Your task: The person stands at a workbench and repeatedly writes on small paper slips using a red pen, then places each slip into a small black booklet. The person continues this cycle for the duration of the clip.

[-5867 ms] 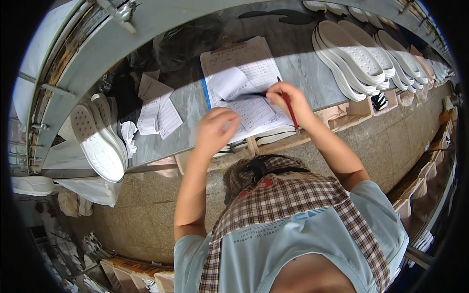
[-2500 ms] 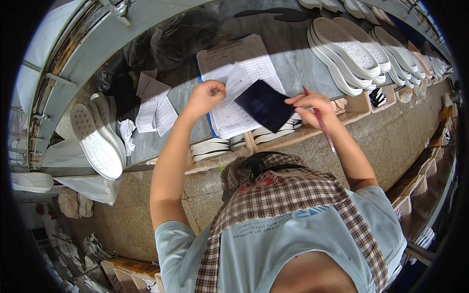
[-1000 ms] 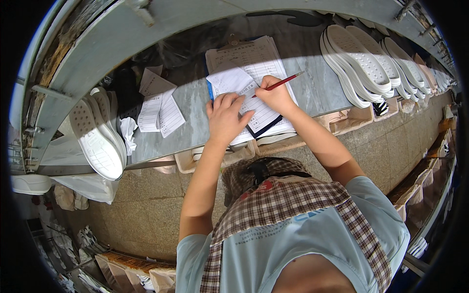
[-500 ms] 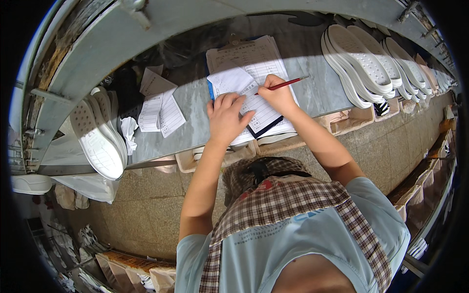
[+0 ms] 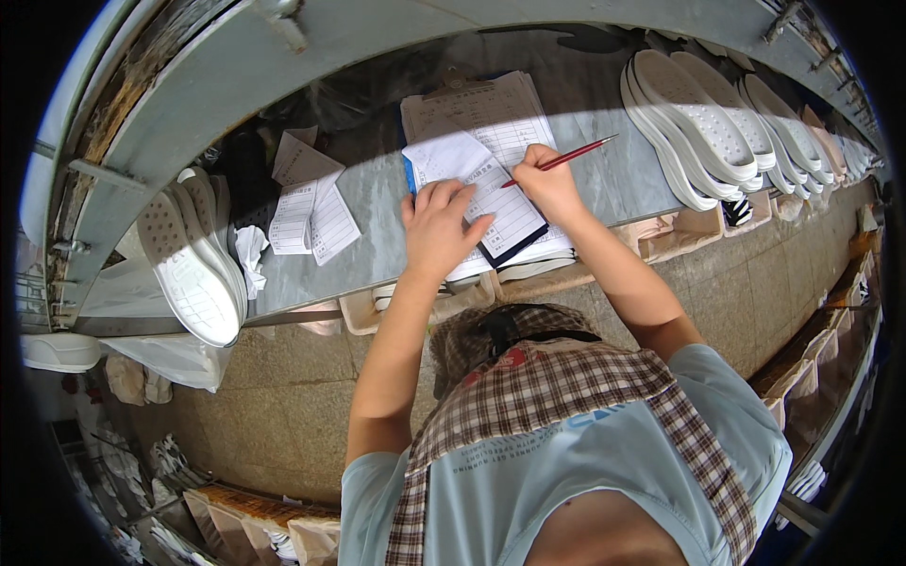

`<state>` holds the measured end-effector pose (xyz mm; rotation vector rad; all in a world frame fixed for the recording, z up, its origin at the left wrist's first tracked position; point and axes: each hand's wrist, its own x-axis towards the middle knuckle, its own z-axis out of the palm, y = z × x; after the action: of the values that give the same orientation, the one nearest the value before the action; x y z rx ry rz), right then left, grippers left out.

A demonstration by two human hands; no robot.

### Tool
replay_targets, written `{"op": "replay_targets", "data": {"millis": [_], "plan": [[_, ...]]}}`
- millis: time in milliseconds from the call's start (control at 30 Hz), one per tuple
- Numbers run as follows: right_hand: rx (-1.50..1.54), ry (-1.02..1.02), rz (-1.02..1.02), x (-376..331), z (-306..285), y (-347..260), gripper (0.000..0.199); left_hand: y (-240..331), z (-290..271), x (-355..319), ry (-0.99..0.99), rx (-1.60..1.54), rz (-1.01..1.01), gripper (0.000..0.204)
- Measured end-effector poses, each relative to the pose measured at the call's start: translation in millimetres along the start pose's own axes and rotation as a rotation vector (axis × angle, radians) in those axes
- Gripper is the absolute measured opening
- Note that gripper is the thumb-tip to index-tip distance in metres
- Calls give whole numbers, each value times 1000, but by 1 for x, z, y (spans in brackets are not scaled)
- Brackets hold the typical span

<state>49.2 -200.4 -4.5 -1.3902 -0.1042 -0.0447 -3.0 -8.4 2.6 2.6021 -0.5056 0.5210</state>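
Note:
My right hand (image 5: pixel 551 189) is closed around a slim red pen (image 5: pixel 583 153). The pen slants, with its lower tip at the printed slip pad (image 5: pixel 510 209) and its other end up to the right. My left hand (image 5: pixel 438 224) lies open on the pad's left side, fingers spread on the paper. A folded white slip (image 5: pixel 447 157) lies just beyond those fingers. Beneath is a clipboard (image 5: pixel 455 81) with a metal clip, bearing printed sheets (image 5: pixel 522 108) filled in by hand.
Loose slips (image 5: pixel 332 222) and crumpled paper (image 5: pixel 251 257) lie to the left on the grey tabletop (image 5: pixel 377 247). White shoe soles (image 5: pixel 189 259) lean at the left edge. More soles (image 5: pixel 694 118) line the right side. Lined bins (image 5: pixel 681 236) sit below the table edge.
My right hand has shifted slightly to the right, carrying the pen along the pad. My left hand has stayed in place on the paper.

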Motion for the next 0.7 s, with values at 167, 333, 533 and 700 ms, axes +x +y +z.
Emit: {"op": "replay_targets", "data": {"millis": [167, 333, 533, 700], "plan": [[-302, -100, -78, -7, 3, 6, 26, 1, 0, 0, -18, -1, -9, 46], [-374, -116, -101, -9, 2, 7, 26, 0, -1, 0, -15, 1, 4, 45], [-367, -85, -137, -9, 2, 5, 24, -1, 1, -1, -5, 4, 0, 46], [-370, -50, -137, -8, 1, 8, 24, -1, 2, -1, -9, 4, -1, 46]]}}
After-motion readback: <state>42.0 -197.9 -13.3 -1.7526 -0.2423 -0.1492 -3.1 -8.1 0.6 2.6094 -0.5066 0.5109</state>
